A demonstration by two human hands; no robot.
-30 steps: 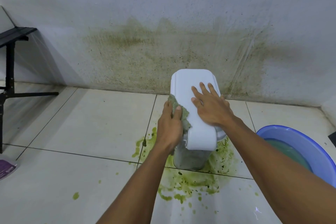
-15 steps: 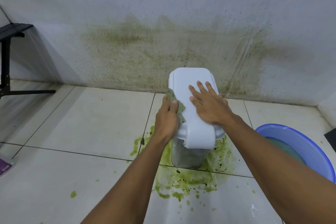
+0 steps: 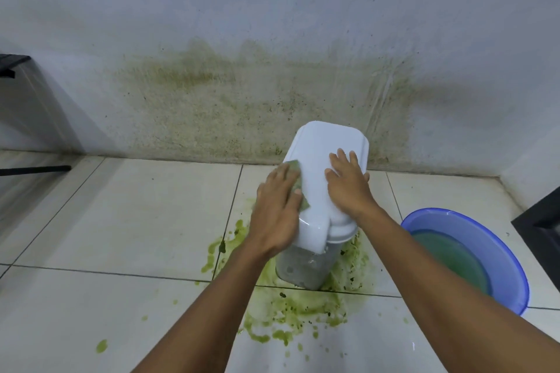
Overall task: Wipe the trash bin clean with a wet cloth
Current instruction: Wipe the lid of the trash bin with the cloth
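Domestic setting, probably a wash corner or utility room of a home. White glazed floor tiles (image 3: 121, 221) with dark grout lines across the lower half of the frame. Painted wall (image 3: 272, 9) above, blotched green-brown along its foot at centre. Blue plastic basin (image 3: 472, 225) of cloudy water on the floor at lower right. Small white-lidded trash bin (image 3: 321, 154) at centre, standing in a green spill (image 3: 303, 309). Black metal frame (image 3: 33, 168) at the left edge. Dark furniture corner (image 3: 542, 221) at the right edge.

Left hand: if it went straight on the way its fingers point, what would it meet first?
The left hand presses the green cloth on the white lid, fingers pointing away. Straight on it would follow the lid's left edge, then probably reach the stained wall; depth is unclear.
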